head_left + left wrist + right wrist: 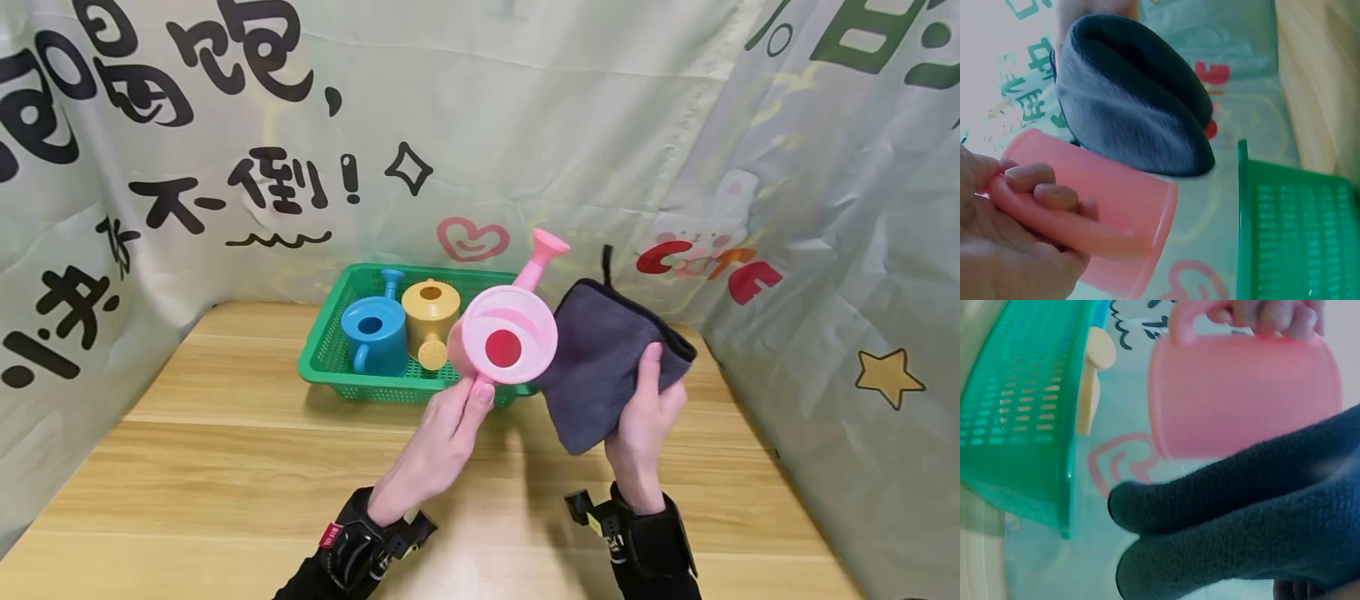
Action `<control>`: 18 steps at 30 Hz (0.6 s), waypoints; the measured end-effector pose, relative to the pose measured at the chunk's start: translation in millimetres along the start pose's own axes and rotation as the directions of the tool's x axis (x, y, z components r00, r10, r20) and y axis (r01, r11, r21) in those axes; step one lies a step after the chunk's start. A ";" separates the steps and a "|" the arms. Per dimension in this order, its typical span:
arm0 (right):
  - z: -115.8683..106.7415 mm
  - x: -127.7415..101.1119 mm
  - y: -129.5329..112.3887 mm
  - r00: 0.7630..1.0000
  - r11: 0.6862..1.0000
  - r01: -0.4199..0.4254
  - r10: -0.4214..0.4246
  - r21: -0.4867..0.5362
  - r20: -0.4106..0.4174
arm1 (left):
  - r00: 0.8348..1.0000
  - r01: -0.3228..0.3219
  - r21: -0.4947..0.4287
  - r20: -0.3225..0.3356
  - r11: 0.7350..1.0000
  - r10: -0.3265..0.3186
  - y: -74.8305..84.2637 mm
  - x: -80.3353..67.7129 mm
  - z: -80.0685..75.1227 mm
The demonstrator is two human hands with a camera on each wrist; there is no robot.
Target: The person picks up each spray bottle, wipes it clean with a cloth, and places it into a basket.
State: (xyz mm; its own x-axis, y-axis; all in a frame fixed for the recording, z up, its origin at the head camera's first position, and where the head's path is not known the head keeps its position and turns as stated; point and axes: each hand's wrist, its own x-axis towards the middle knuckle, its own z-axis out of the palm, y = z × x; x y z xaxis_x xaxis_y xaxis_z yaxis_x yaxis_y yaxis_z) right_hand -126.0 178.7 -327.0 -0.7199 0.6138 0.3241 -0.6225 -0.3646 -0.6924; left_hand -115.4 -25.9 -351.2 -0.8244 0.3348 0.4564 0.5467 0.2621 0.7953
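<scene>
Gripping a pink watering can (510,333) and grey cloth (600,367), both hands hover before the green basket (330,350).

two watering cans (401,333) stand in the basket (330,354) behind the held can (510,333); cloth (600,367) to its right.

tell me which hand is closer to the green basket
Left. The left hand holds the pink watering can just in front of the green basket; the right hand grips the grey cloth off to its side.
</scene>
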 end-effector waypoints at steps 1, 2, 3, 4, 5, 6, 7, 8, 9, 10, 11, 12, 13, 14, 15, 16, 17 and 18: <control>-0.9 1.9 -1.6 1.000 1.000 0.004 -0.004 0.030 -0.023 | 1.000 -0.025 0.029 -0.018 0.999 0.025 -0.1 0.1 0.3; -1.9 3.5 -2.9 0.999 0.998 0.013 -0.011 0.060 -0.037 | 0.998 -0.047 0.058 -0.033 0.997 0.049 -0.1 0.3 0.7; -2.8 4.7 -4.0 0.999 0.997 0.027 -0.024 0.074 -0.043 | 0.996 -0.070 0.092 -0.047 0.993 0.075 -0.5 0.6 1.3; -3.5 5.7 -4.7 0.998 0.995 0.042 -0.038 0.094 -0.044 | 0.993 -0.093 0.135 -0.061 0.986 0.102 -0.6 1.0 1.9; -3.9 6.2 -5.2 0.998 0.993 0.052 -0.048 0.110 -0.044 | 0.989 -0.115 0.180 -0.072 0.977 0.129 -1.1 1.5 2.6; -4.2 6.5 -5.5 0.998 0.991 0.062 -0.058 0.116 -0.040 | 0.984 -0.137 0.224 -0.082 0.965 0.158 -1.9 1.9 3.4; -4.5 6.7 -5.5 0.997 0.992 0.072 -0.069 0.106 -0.032 | 0.978 -0.159 0.269 -0.090 0.950 0.189 -2.9 2.4 4.3; -4.7 6.7 -5.4 0.997 0.991 0.077 -0.075 0.105 -0.024 | 0.971 -0.179 0.316 -0.098 0.932 0.220 -4.1 2.9 5.2; -4.5 6.5 -5.3 0.997 0.992 0.082 -0.081 0.101 -0.016 | 0.962 -0.198 0.364 -0.104 0.910 0.251 -5.4 3.3 5.9; -4.4 6.3 -5.0 0.996 0.991 0.084 -0.083 0.108 -0.009 | 0.954 -0.215 0.412 -0.104 0.885 0.281 -6.5 3.7 6.6; -4.2 6.0 -4.7 0.996 0.991 0.088 -0.088 0.098 -0.002 | 0.946 -0.231 0.458 -0.103 0.859 0.309 -7.8 3.8 7.3; -4.2 6.0 -4.2 0.995 0.993 0.097 -0.097 0.073 0.005 | 0.937 -0.245 0.501 -0.097 0.830 0.335 -9.1 3.8 7.8; -4.2 5.7 -3.6 0.994 0.993 0.103 -0.104 0.058 0.017 | 0.928 -0.260 0.540 -0.089 0.801 0.361 -10.4 3.7 8.5; -4.5 5.2 -3.1 0.994 0.993 0.107 -0.108 0.046 0.030 | 0.919 -0.275 0.576 -0.078 0.770 0.386 -11.6 3.6 9.2; -5.0 5.0 -2.6 0.992 0.993 0.117 -0.118 0.018 0.044 | 0.910 -0.289 0.608 -0.065 0.740 0.409 -12.5 3.5 10.0; -5.6 4.8 -2.2 0.990 0.992 0.129 -0.128 -0.013 0.059 | 0.898 -0.308 0.636 -0.052 0.708 0.437 -13.7 3.6 10.8; -6.1 4.5 -1.6 0.988 0.988 0.143 -0.140 -0.048 0.071 | 0.885 -0.325 0.658 -0.043 0.679 0.464 -14.8 3.7 11.7; -6.6 4.1 -1.1 0.985 0.983 0.161 -0.154 -0.085 0.084 | 0.871 -0.341 0.676 -0.036 0.654 0.490 -15.7 3.9 12.4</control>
State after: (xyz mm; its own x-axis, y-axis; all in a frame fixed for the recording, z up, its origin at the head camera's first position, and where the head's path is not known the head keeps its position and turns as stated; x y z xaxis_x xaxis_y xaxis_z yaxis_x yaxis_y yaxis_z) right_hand -126.2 186.3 -329.1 -0.6388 0.6015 0.4798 -0.7019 -0.2002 -0.6835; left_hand -125.4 -17.4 -366.9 -0.4551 0.3878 0.8016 0.7373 0.6688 0.0951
